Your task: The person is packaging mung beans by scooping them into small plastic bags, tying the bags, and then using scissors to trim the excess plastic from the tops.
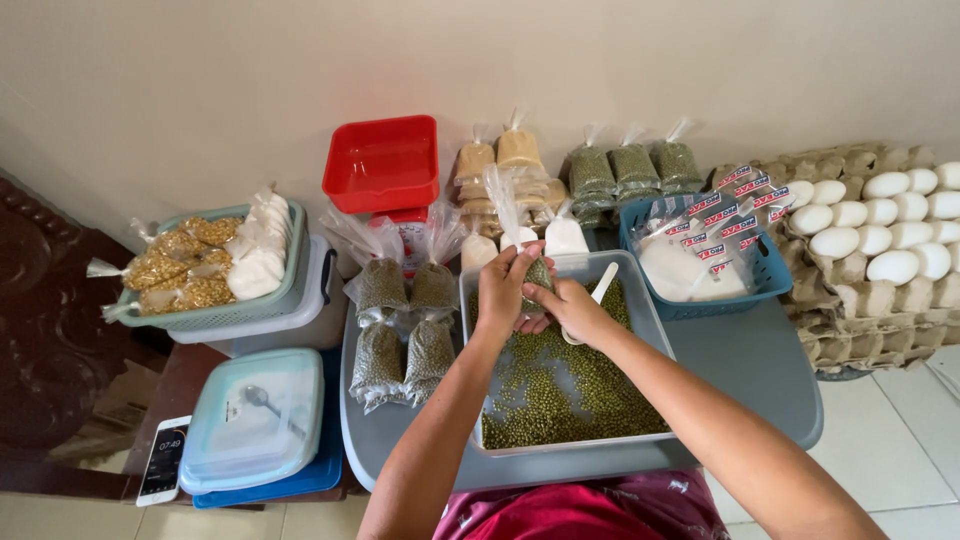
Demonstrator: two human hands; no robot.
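Bean bag [536,272]: small, soft, light plastic pouch above grey tray [478,372]; left hand [503,292] and right hand [566,306] both clamped round it; slippery film, grip beneath neck.

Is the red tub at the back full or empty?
Empty: the red tub shows only its bare red bottom, tilted toward the camera on a stack.

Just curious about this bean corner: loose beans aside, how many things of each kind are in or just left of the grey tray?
Filled bean bags left of the grey tray: 4
Held bean bag: 1
White scoop: 1
Total: 6
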